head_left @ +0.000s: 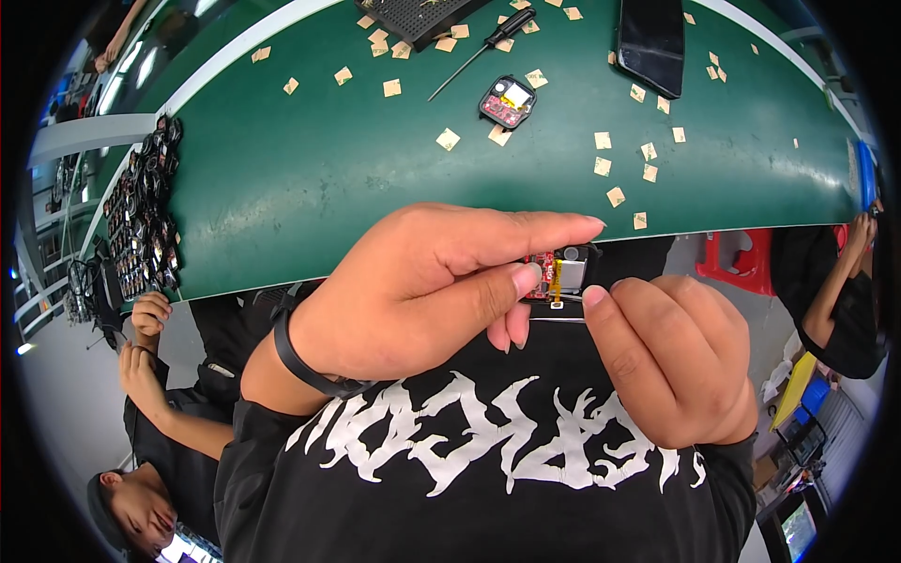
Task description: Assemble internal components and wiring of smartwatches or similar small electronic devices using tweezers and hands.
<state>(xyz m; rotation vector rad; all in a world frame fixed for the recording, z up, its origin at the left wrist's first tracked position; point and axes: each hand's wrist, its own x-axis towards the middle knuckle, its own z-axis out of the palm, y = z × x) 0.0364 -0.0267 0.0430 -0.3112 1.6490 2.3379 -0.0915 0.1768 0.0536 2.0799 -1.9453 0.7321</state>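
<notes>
1. The black-cased device [569, 275] lies between the hands, near the green table [310, 202].
2. Left hand [404, 296] pinches its left side.
3. Right hand [671, 361] curls at its lower right corner; I cannot tell its hold.

The held device [570, 273] is black with red, yellow and silver inside (the tabletop [282, 188] is deep green).
</notes>
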